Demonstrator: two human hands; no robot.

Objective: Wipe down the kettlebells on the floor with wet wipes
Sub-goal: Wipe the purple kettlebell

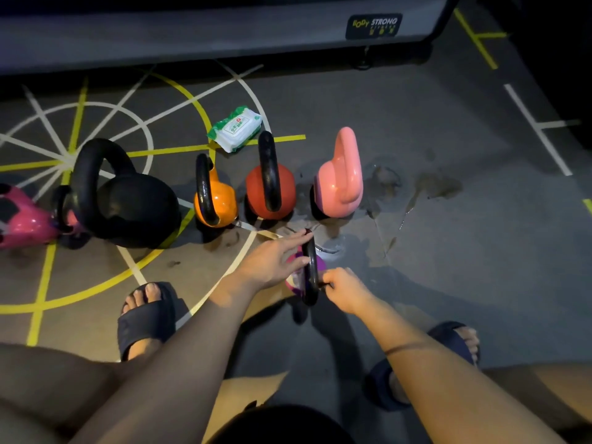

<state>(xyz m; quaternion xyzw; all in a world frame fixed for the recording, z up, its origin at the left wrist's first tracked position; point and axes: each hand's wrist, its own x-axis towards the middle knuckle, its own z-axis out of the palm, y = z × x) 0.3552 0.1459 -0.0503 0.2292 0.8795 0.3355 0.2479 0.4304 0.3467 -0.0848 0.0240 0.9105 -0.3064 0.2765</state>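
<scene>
Floor (448,251): dark grey, yellow and white lines, wet patches (439,184) right of the row. Grey gym machine (192,33) along the far edge, "BODY STRONG" label on it.

Kettlebells stand in a row on the floor, left to right:
- magenta kettlebell (22,219), cut off by the frame edge, touching or just beside the black one
- black kettlebell (137,213), biggest
- orange kettlebell (224,203), black handle
- red kettlebell (256,190), black handle
- pink kettlebell (341,184), pink handle too

Small kettlebell (310,277): purple-pink body, black handle, on the floor nearer the person, in front of the red/pink pair, between both hands.

Wipes pack (235,128): green and white, flat on the floor behind the orange and red ones.

Left hand (275,261): fingers fairly straight, laid on the left side of the small kettlebell's handle, index tip at its far end.

Right hand (342,286): fingers curled, pinching the handle's right side. Something dark sits at the fingertips; can't tell if it's a wipe.

Feet in dark slides (147,318), either side of the arms.
</scene>
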